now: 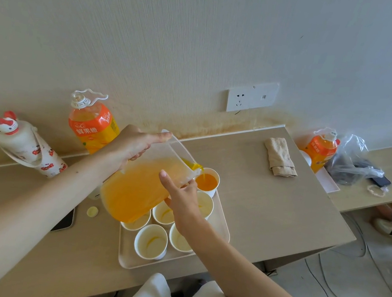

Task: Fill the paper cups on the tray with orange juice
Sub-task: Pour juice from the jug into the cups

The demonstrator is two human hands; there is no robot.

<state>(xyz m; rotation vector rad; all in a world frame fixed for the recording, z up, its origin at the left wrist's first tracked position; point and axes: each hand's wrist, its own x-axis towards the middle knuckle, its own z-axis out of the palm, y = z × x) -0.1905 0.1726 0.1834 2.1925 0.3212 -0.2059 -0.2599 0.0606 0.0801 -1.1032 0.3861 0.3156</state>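
A clear plastic jug (pixel 143 186) of orange juice is tilted to the right over the white tray (pixel 223 225). My left hand (pixel 134 146) grips its handle side, forefinger stretched along the rim. My right hand (pixel 182 197) steadies the jug's front near the spout, thumb raised. Juice streams from the spout into the far cup (pixel 207 182), which holds orange juice. Several other paper cups on the tray, such as the near one (pixel 151 241), show only faint yellow traces inside. The jug and my right arm partly cover some cups.
An orange juice bottle (pixel 91 124) stands at the back left beside a white cat-topped bottle (pixel 25 144). A folded cloth (pixel 280 157) lies at the back right. A second juice bottle (pixel 320 150) and plastic bag (pixel 352 159) sit on the lower shelf. A phone (pixel 64 221) and yellow cap (pixel 92 211) lie left of the tray.
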